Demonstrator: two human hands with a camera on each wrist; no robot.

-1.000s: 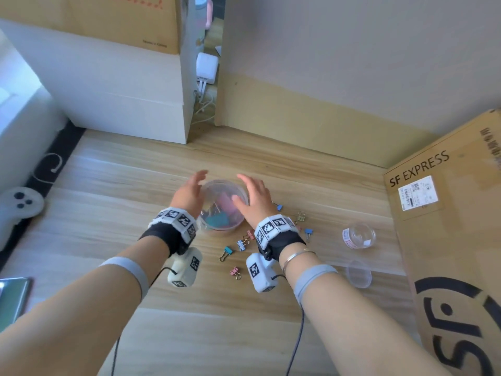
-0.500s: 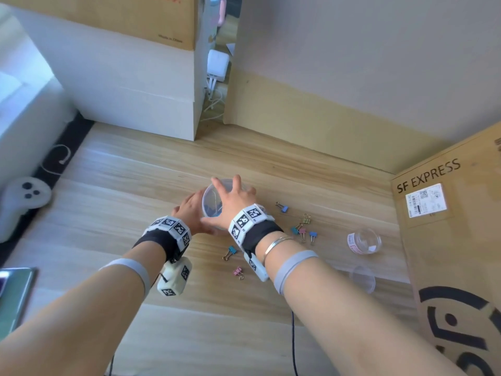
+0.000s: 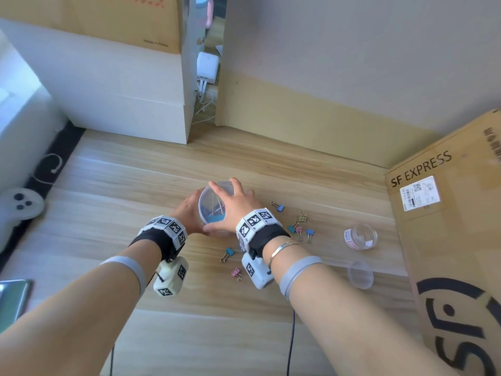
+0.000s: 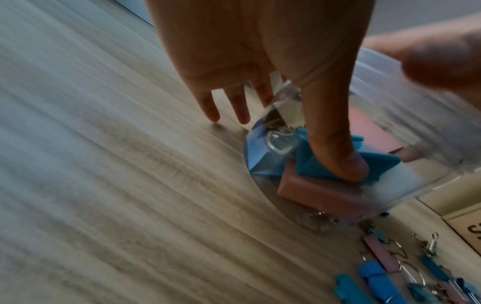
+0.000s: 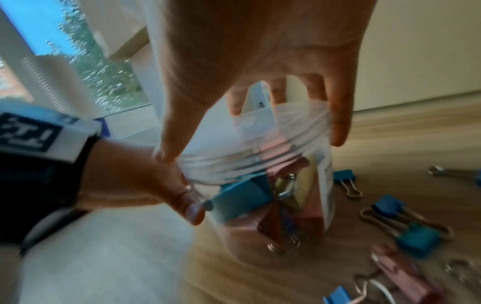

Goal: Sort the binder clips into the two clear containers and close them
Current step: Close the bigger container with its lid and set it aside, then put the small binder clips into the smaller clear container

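A large clear container (image 3: 212,208) full of big blue and pink binder clips stands on the wooden table between my hands. My left hand (image 3: 188,213) wraps its side, with the thumb (image 4: 335,144) lying across the clear wall. From above, my right hand (image 3: 234,207) grips the clear lid (image 5: 260,139) on the container's top, fingers curled round its rim. Several small binder clips (image 3: 298,229) lie loose on the table to the right. A small clear container (image 3: 362,236) stands open further right, its lid (image 3: 360,274) lying in front of it.
A big SF EXPRESS cardboard box (image 3: 447,240) closes off the right side. White boxes (image 3: 108,99) stand at the back left. A white game controller (image 3: 19,210) and a phone (image 3: 13,297) lie at the left edge.
My right hand has moved from beside the large container onto its top and now grips the lid. The left hand has closed round the container's side.
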